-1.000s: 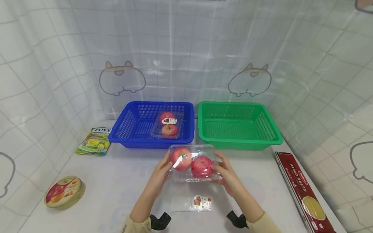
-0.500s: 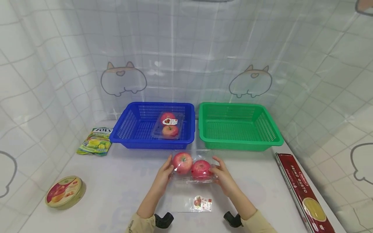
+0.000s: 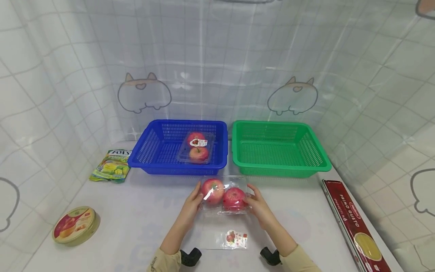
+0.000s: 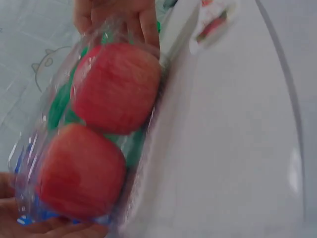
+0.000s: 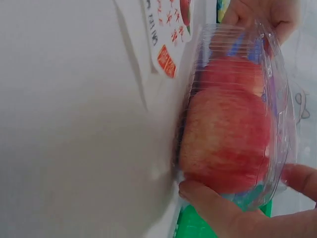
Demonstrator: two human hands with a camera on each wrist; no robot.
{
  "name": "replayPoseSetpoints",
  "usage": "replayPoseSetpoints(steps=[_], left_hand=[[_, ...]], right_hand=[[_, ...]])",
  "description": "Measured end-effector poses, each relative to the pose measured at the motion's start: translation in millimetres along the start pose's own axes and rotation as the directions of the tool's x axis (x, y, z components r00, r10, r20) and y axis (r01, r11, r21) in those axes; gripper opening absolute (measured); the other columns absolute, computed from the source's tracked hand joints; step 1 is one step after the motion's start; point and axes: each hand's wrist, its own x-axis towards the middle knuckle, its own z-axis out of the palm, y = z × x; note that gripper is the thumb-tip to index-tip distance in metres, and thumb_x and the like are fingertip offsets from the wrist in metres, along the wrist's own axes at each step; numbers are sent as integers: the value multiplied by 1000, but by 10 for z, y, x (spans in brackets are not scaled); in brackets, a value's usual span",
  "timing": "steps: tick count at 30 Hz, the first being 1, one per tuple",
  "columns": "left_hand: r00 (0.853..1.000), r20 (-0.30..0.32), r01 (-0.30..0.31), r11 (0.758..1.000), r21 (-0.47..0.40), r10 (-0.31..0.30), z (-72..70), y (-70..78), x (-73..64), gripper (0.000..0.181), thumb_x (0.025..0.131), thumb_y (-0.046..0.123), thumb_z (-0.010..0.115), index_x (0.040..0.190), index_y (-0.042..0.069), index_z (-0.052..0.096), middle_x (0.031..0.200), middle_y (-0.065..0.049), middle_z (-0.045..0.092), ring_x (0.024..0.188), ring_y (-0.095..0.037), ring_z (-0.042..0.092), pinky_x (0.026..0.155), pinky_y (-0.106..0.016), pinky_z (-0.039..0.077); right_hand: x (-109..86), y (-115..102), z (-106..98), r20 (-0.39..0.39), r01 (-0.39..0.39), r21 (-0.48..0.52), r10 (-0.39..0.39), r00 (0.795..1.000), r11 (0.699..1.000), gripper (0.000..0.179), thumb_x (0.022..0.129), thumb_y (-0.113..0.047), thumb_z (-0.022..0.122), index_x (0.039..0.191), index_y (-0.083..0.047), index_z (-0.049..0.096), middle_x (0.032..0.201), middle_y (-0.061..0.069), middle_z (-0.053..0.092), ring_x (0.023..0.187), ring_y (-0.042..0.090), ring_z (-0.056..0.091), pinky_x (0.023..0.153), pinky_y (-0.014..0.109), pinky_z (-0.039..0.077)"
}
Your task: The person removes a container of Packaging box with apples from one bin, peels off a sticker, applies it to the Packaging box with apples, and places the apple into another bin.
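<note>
Between my two hands is a clear plastic clamshell box with two red apples in it. My left hand grips its left end, thumb on the near side. The right hand holds the opposite end the same way. In the right wrist view, a thumb and finger span the end of the clear box, close over the white table. Nearer to me a transparent strip with an apple-printed label lies flat on the table.
A blue basket behind the hands holds another clear box of two apples. Right of it stands a green basket. A Fox's candy bag and round tin lie left, a red spaghetti box right.
Over the first half second both hands brought the apple box slightly down in the view, and it looks a little smaller. Since then it has hardly moved; both hands still hold it.
</note>
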Motion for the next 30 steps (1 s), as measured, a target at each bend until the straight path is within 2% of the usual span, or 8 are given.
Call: replayPoseSetpoints(steps=[4,6,11,16,21,24,27,30], left_hand=[[1000,10,-9,998,58,9,-38,-19,16,55,98,16,41,146,2,18,148,-23,22,109,-29,44,82,-29,42],[1000,11,-12,998,58,12,-52,-15,16,56,98,18,43,146,2,19,148,-24,22,123,-34,37,91,-37,42],[1000,-23,6,998,58,-5,-96,33,-65,60,95,21,48,145,0,22,142,-30,29,126,-43,36,98,-52,37],[995,-100,-8,996,94,18,-192,109,-248,51,93,16,51,138,0,34,133,-27,43,118,-38,46,93,-49,43],[990,-125,-49,995,91,60,-234,208,-415,33,92,14,52,120,-3,52,118,-19,56,105,-27,56,87,-36,47],[997,-63,-35,996,80,40,-216,247,-507,27,92,15,52,111,-4,57,111,-18,59,98,-21,58,83,-29,48],[998,55,-16,997,77,12,-184,259,-580,28,92,17,52,108,-5,58,108,-19,59,96,-19,57,82,-28,48],[978,209,-31,995,90,12,-143,237,-622,32,94,19,50,109,-8,56,108,-23,58,97,-21,57,83,-29,47]], right_hand=[[11,10,-33,10,11,-24,-11,1000,1000,61,90,-12,51,144,-8,22,136,34,34,118,41,44,93,53,39],[20,11,-53,18,12,-30,-12,1000,999,61,90,-13,52,144,-9,23,137,33,34,118,40,44,92,50,40],[8,-4,-106,42,21,-37,-19,999,999,64,90,-16,53,145,-10,21,141,31,27,126,43,35,96,52,37],[-80,-67,-166,-8,80,-64,-81,997,995,61,91,-15,53,144,-8,24,143,29,27,132,45,24,103,54,28],[-194,-138,-223,-101,134,-97,-144,984,986,46,90,-9,54,134,-2,40,136,25,39,127,41,35,103,51,31],[-261,-158,-230,-113,135,-102,-146,983,986,34,90,-7,54,123,2,50,126,22,50,117,33,47,95,40,41],[-336,-178,-225,-81,116,-107,-125,989,987,26,89,-8,55,112,2,57,115,16,58,104,21,54,85,31,44],[-423,-194,-231,3,102,-124,-103,995,987,23,88,-11,57,106,2,59,106,14,61,94,16,56,80,29,45]])
